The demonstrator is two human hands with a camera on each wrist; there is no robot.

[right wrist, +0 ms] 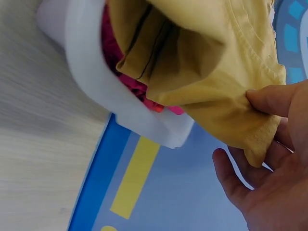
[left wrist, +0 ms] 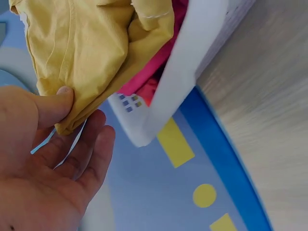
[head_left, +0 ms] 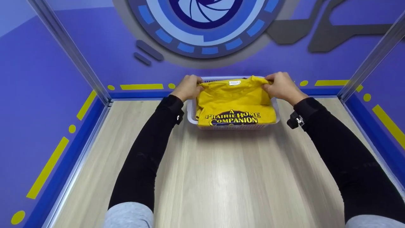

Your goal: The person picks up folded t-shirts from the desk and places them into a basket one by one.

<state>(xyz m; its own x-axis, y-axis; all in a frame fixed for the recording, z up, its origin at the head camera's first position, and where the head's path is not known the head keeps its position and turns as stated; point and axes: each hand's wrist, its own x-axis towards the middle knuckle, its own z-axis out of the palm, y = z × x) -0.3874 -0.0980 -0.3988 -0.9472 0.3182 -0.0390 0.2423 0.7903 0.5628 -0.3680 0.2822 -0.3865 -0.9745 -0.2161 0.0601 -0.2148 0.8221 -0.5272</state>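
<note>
A yellow T-shirt [head_left: 234,98] with dark printed lettering lies over a white plastic basket [head_left: 191,112] in the head view. My left hand [head_left: 189,87] pinches the shirt's upper left corner between thumb and fingers. At the upper right corner, my right hand [head_left: 282,86] pinches the cloth the same way. Both wrist views show these corners raised above the basket rim [left wrist: 180,72]. Pink and red cloth [right wrist: 126,79] shows inside the basket beneath the shirt; most of it is hidden.
The basket stands on a wood-grain table [head_left: 218,177], close to the blue-purple back wall [head_left: 104,57]. Side panels [head_left: 31,104] with yellow marks rise at left and right, with metal corner posts [head_left: 69,47] between panels.
</note>
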